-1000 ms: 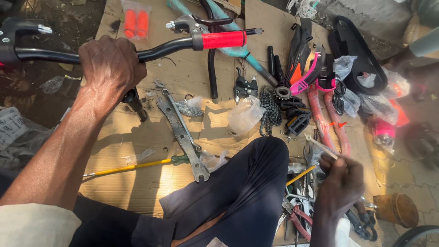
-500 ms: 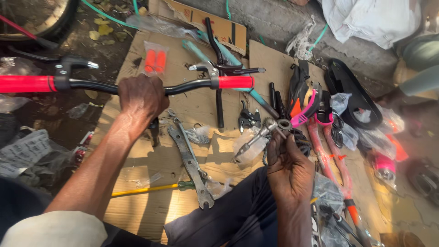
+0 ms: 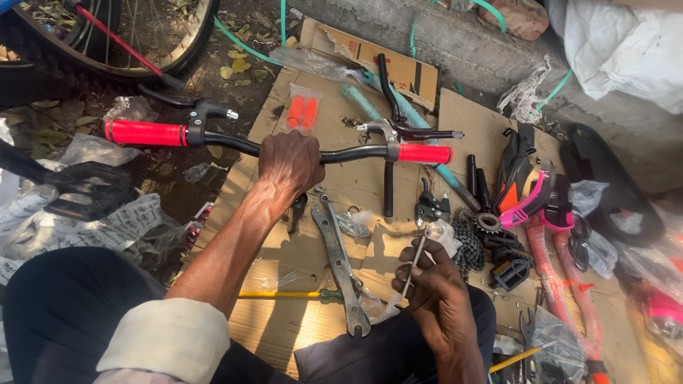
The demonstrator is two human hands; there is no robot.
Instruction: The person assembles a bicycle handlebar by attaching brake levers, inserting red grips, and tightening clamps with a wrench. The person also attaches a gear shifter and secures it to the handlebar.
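While gripped, black handlebar (red ends), cardboard

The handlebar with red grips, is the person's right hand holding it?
No, the left hand grips the handlebar at its middle, while the right hand holds a thin metal rod lower down.

The handlebar lies crosswise at mid-scene, above the cardboard sheet, with the left hand around its centre. The wheel stands far left. The flat wrench lies on the cardboard, near of the bar; the right hand (holding a thin rod) is just right of it. The sprockets and pedal lie further right.
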